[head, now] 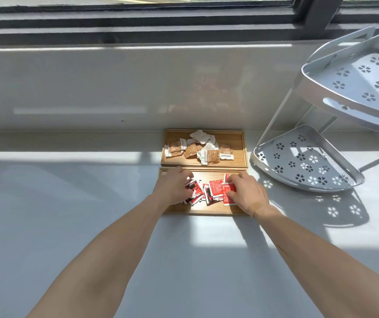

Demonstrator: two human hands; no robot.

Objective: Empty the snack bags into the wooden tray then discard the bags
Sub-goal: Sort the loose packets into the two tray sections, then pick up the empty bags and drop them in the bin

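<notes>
The red snack packets (209,190) lie in a loose heap inside the near wooden tray (203,210), which sits on the white counter (92,203) with its long side toward the person. The left hand (172,187) rests palm down on the left part of the heap, fingers curled over the packets, though whether it grips any of them cannot be told. The right hand (246,193) is at the right end of the tray, its fingers pinching the edge of a red packet (227,196) that lies flat there. Just behind and touching this tray stands a second wooden tray (239,143), close against the wall, holding a scatter of brown and white snack packets (200,149). To the right of both trays stands a white two-tier corner rack (344,180) with flower-shaped cut-outs, casting patterned shadows on the sunlit counter. A dark-framed window (138,21) runs along the top.
</notes>
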